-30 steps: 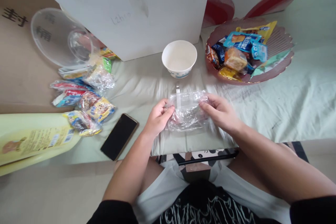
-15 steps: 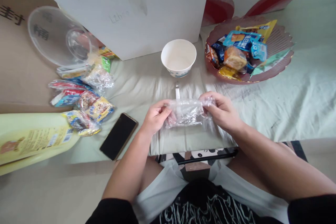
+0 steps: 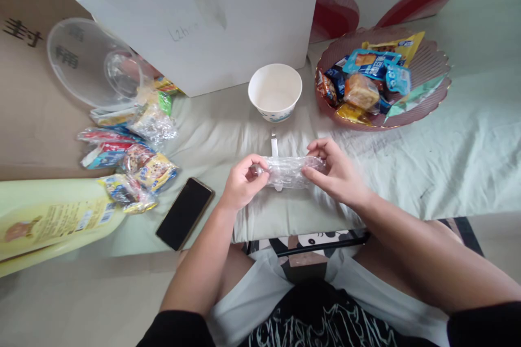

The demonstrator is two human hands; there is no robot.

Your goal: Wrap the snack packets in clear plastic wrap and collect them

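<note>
A crinkled clear plastic wrapper (image 3: 287,172) stretches between my two hands as a narrow folded strip. My left hand (image 3: 244,180) pinches its left end between thumb and curled fingers. At the other end, my right hand (image 3: 334,171) has its thumb on the near side and its fingers behind, in a looser grip. Beneath the wrapper a slim metal utensil (image 3: 274,143) lies on the cloth, its upper end showing; its middle is covered. A white paper bowl (image 3: 275,92) stands just beyond it, with nothing visible inside.
A pink scalloped bowl (image 3: 431,100) of packaged snacks stands at the back right. Left are a phone (image 3: 185,213), snack packets (image 3: 148,167), a tipped clear plastic tub (image 3: 87,78) and a yellow bag (image 3: 52,222). Cartons, including a white box (image 3: 195,27), line the back.
The wrapper has gone from a wider, loose sheet to a narrower strip. My right hand's fingers have loosened and spread. The utensil's lower end now shows below the wrapper.
</note>
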